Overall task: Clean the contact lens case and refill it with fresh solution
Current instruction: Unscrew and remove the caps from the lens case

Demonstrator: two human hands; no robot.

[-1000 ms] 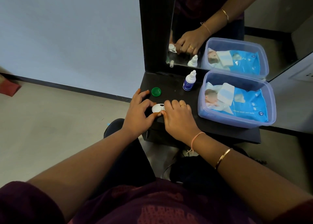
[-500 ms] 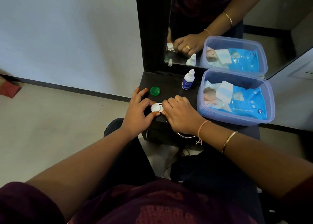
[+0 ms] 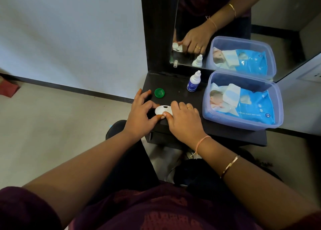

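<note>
A white contact lens case (image 3: 161,110) lies near the front left of the dark shelf (image 3: 180,92). My left hand (image 3: 140,114) pinches its left end between thumb and fingers. My right hand (image 3: 184,121) covers its right end, with fingers and thumb curled round that part. A green cap (image 3: 159,92) lies loose on the shelf just behind the case. The small white solution bottle (image 3: 193,81) with a blue label stands upright further back, its cap on.
A clear blue plastic tub (image 3: 243,123) holding a blue wet-wipes pack fills the shelf's right side. A mirror (image 3: 243,21) in a dark frame rises at the back. The shelf's front edge is just under my hands; floor lies to the left.
Both hands have stayed on the lens case. My right wrist has shifted a little and more of the case's white top shows between the hands.
</note>
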